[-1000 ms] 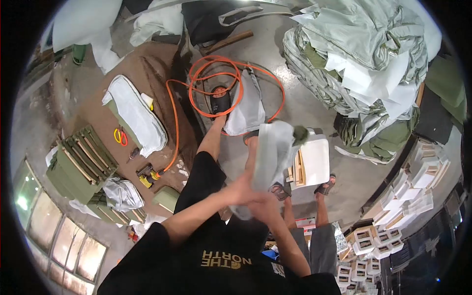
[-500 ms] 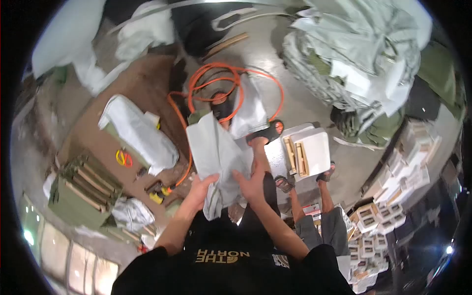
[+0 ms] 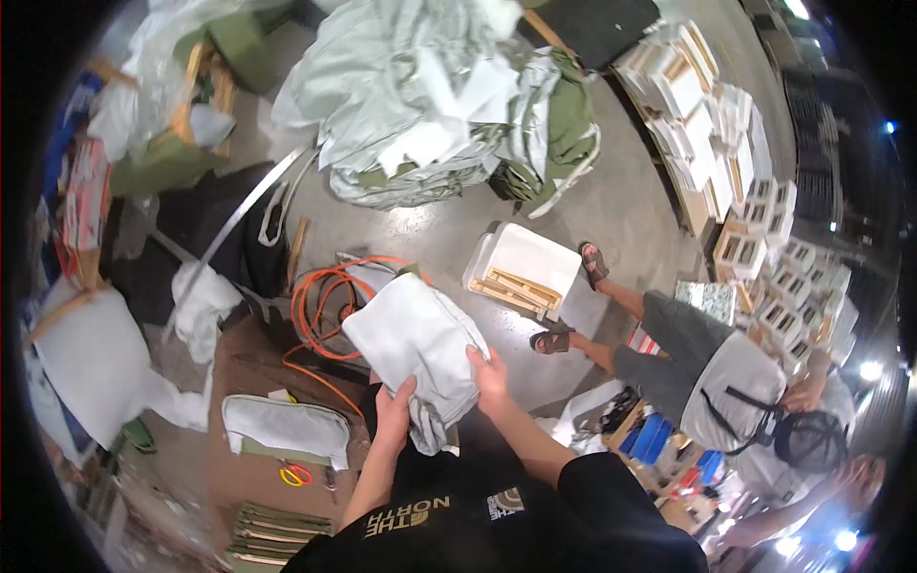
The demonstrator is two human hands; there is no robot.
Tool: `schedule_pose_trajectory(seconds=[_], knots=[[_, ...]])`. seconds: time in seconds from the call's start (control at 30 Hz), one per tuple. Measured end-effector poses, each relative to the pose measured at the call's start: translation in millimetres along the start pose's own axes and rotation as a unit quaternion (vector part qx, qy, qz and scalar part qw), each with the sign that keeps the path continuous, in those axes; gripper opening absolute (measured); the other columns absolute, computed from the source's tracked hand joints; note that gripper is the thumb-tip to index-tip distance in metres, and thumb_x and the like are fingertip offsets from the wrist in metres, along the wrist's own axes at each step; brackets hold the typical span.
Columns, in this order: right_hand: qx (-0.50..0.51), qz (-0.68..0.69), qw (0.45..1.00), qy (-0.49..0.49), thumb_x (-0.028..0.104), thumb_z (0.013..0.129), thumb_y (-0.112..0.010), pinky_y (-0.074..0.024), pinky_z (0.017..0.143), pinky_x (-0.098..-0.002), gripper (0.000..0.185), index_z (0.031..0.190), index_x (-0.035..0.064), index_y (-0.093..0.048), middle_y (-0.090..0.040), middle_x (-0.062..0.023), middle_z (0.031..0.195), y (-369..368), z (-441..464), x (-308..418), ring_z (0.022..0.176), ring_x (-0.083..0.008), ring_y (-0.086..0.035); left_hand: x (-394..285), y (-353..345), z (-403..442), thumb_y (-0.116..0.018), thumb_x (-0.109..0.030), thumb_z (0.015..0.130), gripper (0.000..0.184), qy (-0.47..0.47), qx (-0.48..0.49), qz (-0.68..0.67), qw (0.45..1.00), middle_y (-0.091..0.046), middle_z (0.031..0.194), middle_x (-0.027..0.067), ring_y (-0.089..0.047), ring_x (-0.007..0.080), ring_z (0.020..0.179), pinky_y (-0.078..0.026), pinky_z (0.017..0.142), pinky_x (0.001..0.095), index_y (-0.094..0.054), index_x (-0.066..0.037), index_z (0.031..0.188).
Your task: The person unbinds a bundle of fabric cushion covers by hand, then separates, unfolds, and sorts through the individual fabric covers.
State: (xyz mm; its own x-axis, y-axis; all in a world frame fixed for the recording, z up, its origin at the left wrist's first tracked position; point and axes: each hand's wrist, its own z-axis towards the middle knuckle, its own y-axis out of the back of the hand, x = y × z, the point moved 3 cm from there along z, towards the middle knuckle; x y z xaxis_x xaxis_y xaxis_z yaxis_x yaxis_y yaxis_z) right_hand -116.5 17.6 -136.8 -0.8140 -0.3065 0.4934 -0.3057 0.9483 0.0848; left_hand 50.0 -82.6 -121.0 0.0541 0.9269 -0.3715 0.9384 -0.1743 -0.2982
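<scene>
A pale grey fabric piece (image 3: 415, 334) is spread between my two hands in front of my body, with a bunched fold hanging at its lower end. My left hand (image 3: 390, 411) grips its lower left edge, thumb on top. At the right edge, my right hand (image 3: 489, 377) is closed on the same fabric. A bit of green shows at the fabric's top. Behind it lies a coiled orange hose (image 3: 315, 310) on the floor.
White panels with wooden strips (image 3: 521, 272) lie near a co-worker's sandals (image 3: 592, 265). Beyond is a large heap of grey-green fabric (image 3: 411, 105). On the brown surface at left are another folded cover (image 3: 287, 428) and scissors (image 3: 295, 475). White frames (image 3: 793, 296) stand at right.
The view has turned to the right, bringing the co-worker into sight. The grey fabric, blurred at first, is now held spread in both hands.
</scene>
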Motion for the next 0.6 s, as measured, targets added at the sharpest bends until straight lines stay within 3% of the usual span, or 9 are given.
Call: schedule_pose_trajectory(seconds=[0.1,0.13,0.17,0.23,0.3,0.37,0.47,0.53,0.6], knots=[[-0.038,0.071,0.997,-0.023,0.015,0.090,-0.070,-0.0504,0.089,-0.0351,0.045,0.126,-0.0042,-0.052,-0.064,-0.0120,0.115,36,-10,17,0.102,-0.0207,-0.062,5,-38,-5,-0.063,-0.024,0.092,0.054,0.049,0.014,0.072,0.996,-0.058,0.130,0.0139,-0.056,0.0226,0.117,-0.041,0.100,0.0352,-0.048,0.007,0.134],[-0.040,0.091,0.994,-0.034,0.015,0.090,-0.070,-0.0507,0.090,-0.0362,0.045,0.127,-0.0040,-0.052,-0.064,-0.0123,0.116,52,-8,20,0.104,-0.0215,-0.062,3,-56,-9,-0.063,-0.025,0.092,0.055,0.006,0.017,0.108,0.994,-0.059,0.128,0.0133,-0.056,0.0229,0.116,-0.042,0.100,0.0366,-0.048,0.007,0.134],[-0.015,0.106,0.993,-0.045,0.013,0.091,-0.068,-0.0510,0.093,-0.0419,0.048,0.132,-0.0015,-0.048,-0.061,-0.0134,0.123,74,-6,20,0.110,-0.0251,-0.061,5,-71,-17,-0.063,-0.026,0.093,0.054,0.018,0.010,0.112,0.994,-0.060,0.126,0.0129,-0.057,0.0225,0.115,-0.043,0.100,0.0375,-0.049,0.006,0.134],[0.024,0.144,0.983,-0.115,0.018,0.092,-0.065,-0.0503,0.096,-0.0474,0.056,0.140,0.0034,-0.039,-0.058,-0.0139,0.127,112,-28,35,0.113,-0.0294,-0.059,32,-86,-26,-0.061,-0.030,0.095,0.053,0.064,0.101,0.085,0.989,-0.061,0.123,0.0134,-0.059,0.0219,0.112,-0.045,0.099,0.0363,-0.050,0.005,0.133],[0.099,0.217,0.963,-0.129,0.019,0.090,-0.064,-0.0506,0.097,-0.0475,0.051,0.136,0.0037,-0.045,-0.060,-0.0128,0.124,163,-19,15,0.112,-0.0297,-0.060,48,-116,-48,-0.060,-0.025,0.096,0.044,0.064,0.116,0.071,0.989,-0.065,0.115,0.0105,-0.064,0.0179,0.100,-0.052,0.088,0.0342,-0.054,0.006,0.126],[0.145,0.197,0.955,-0.171,0.024,0.092,-0.058,-0.0482,0.101,-0.0480,0.049,0.135,0.0028,-0.047,-0.060,-0.0139,0.128,200,-30,20,0.116,-0.0308,-0.060,86,-124,-60,-0.065,-0.028,0.094,0.046,0.014,0.112,0.064,0.992,-0.066,0.112,0.0091,-0.064,0.0164,0.099,-0.052,0.086,0.0330,-0.056,0.004,0.125],[0.170,0.099,0.963,-0.185,0.032,0.098,-0.046,-0.0456,0.104,-0.0482,0.050,0.138,0.0019,-0.046,-0.056,-0.0148,0.135,238,-54,42,0.123,-0.0306,-0.056,161,-115,-54,-0.066,-0.048,0.088,0.055,-0.040,-0.039,0.320,0.946,-0.069,0.104,0.0115,-0.064,0.0201,0.094,-0.049,0.086,0.0355,-0.066,0.001,0.114],[0.154,0.086,0.969,-0.172,0.030,0.098,-0.048,-0.0456,0.104,-0.0481,0.049,0.139,0.0030,-0.044,-0.055,-0.0142,0.136,262,-54,42,0.123,-0.0305,-0.056,151,-128,-83,-0.060,-0.047,0.092,0.058,0.028,0.006,0.267,0.963,-0.067,0.108,0.0114,-0.061,0.0209,0.094,-0.047,0.086,0.0330,-0.059,0.001,0.124],[0.122,0.053,0.980,-0.148,0.028,0.098,-0.050,-0.0458,0.104,-0.0478,0.049,0.139,0.0031,-0.044,-0.056,-0.0141,0.136,278,-58,54,0.123,-0.0304,-0.056,161,-132,-97,-0.058,-0.053,0.090,0.064,0.008,0.021,0.226,0.974,-0.066,0.110,0.0181,-0.061,0.0257,0.103,-0.046,0.090,0.0358,-0.060,0.004,0.119]])
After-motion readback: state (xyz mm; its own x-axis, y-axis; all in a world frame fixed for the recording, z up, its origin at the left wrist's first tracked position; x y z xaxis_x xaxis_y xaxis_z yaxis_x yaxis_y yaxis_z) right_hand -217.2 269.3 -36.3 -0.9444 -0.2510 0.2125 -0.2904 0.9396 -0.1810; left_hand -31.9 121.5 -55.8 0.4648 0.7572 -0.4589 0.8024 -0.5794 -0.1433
